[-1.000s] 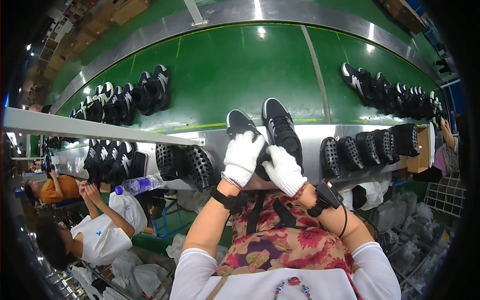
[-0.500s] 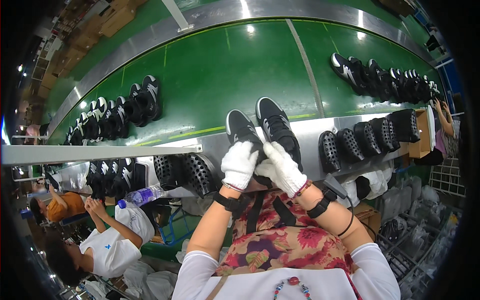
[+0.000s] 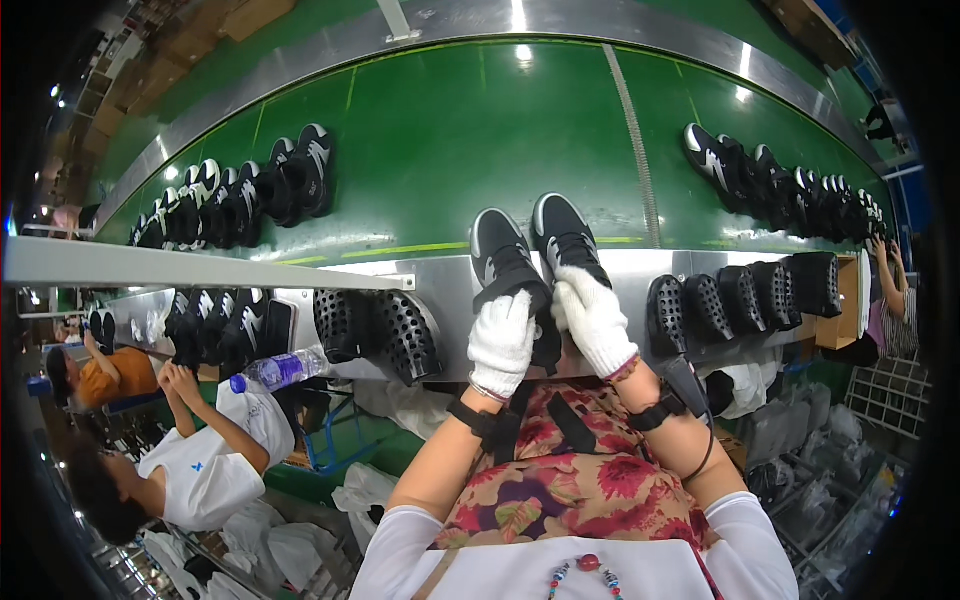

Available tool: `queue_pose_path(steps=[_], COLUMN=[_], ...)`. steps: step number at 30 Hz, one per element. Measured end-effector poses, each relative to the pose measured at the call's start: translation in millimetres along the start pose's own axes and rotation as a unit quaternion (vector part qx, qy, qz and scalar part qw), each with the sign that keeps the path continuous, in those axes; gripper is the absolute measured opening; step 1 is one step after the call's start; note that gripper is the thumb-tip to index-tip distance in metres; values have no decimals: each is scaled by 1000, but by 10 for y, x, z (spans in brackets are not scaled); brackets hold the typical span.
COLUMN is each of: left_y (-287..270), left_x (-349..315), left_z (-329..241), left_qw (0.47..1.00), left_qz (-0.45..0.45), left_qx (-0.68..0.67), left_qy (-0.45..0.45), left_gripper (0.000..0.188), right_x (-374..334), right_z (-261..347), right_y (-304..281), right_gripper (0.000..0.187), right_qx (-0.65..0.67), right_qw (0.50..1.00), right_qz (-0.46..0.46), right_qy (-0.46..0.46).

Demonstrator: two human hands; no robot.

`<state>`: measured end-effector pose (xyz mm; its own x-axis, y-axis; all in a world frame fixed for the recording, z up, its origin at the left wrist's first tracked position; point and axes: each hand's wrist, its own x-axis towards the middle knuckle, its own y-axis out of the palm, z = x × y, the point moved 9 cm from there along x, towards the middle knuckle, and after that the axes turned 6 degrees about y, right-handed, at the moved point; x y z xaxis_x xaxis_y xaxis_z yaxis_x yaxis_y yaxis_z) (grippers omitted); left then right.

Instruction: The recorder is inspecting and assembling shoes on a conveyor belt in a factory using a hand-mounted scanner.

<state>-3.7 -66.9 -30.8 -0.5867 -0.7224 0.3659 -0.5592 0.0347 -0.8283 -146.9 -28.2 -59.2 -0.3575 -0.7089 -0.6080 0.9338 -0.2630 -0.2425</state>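
Both gloved hands sit on a pair of black sneakers [image 3: 530, 255] at the steel ledge [image 3: 440, 285]. Left hand [image 3: 502, 340] grips one heel; right hand [image 3: 594, 318] seemingly covers the other. Perforated moulds [image 3: 375, 335] flank them.

Before us, two black sneakers with white soles, left shoe [image 3: 505, 265] and right shoe [image 3: 568, 238] side by side, toes pointing away onto the green belt, heels at the steel edge, laced, upright, our gloves on their heels.

Shoe factory, green conveyor belt [image 3: 450, 150], rows of black sneakers [image 3: 240, 195]
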Motion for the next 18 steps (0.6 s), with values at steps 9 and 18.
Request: queue_pose_path(steps=[9,18], left_y=[-68,1007], left_x=[-664,-1174], left_z=[490,853], left_qw=[913,527], left_qz=[-119,-121], left_qx=[-136,-608], left_qy=[-366,-581], left_gripper=[46,32], right_x=[125,198], right_z=[359,305], right_y=[261,306], right_gripper=[24,26], right_qx=[-264,-328], right_qw=[901,882], right_qz=[-88,-63], right_qy=[-334,-333])
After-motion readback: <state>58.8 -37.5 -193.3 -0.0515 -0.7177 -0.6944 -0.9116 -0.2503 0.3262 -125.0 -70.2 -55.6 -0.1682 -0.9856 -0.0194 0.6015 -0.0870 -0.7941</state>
